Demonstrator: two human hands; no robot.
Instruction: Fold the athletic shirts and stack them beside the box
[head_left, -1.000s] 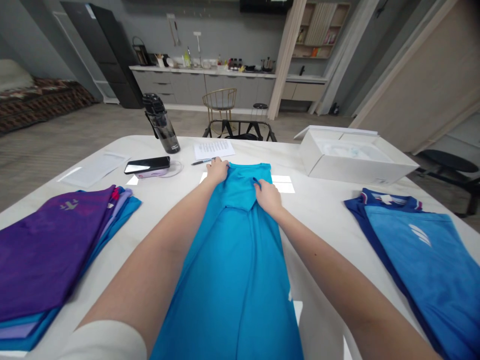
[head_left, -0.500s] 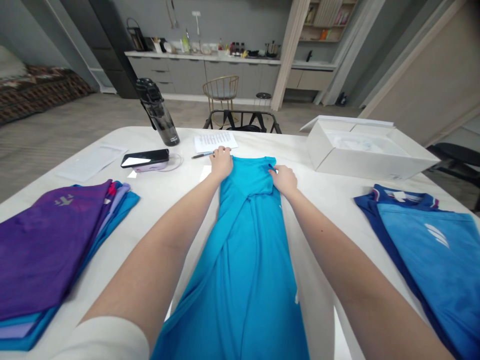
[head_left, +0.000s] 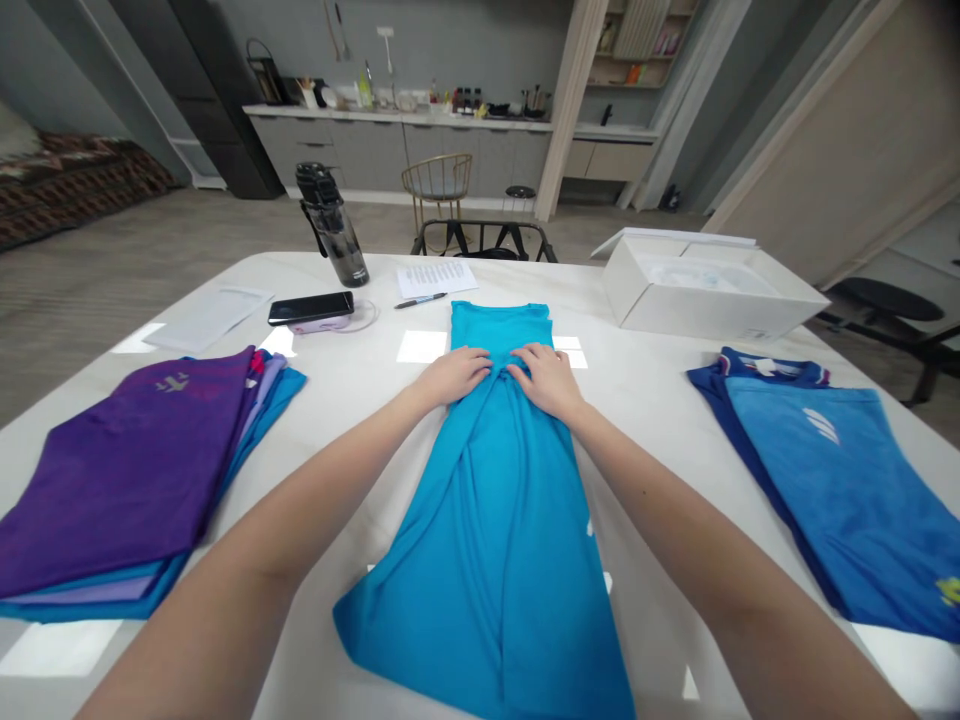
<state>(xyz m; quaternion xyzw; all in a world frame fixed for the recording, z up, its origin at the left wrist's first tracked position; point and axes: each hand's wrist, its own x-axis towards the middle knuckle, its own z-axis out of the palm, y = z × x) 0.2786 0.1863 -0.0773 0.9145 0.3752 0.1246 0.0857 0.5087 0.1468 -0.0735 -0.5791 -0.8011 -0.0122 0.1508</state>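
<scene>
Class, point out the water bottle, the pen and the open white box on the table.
Water bottle (head_left: 345,245): head view, on its see-through body.
Pen (head_left: 421,300): head view, on its barrel.
Open white box (head_left: 697,308): head view, on its front wall.

Hands (head_left: 498,378) slid down the turquoise garment (head_left: 517,520).

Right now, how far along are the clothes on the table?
Looks done: the flat stack of garments with purple fabric on top and the flat blue garments with a white logo, both lying folded.
In hand: the turquoise fabric garment, its sides drawn in near the collar, left hand and right hand on it.
Left: its lower part, spread long and creased.
</scene>
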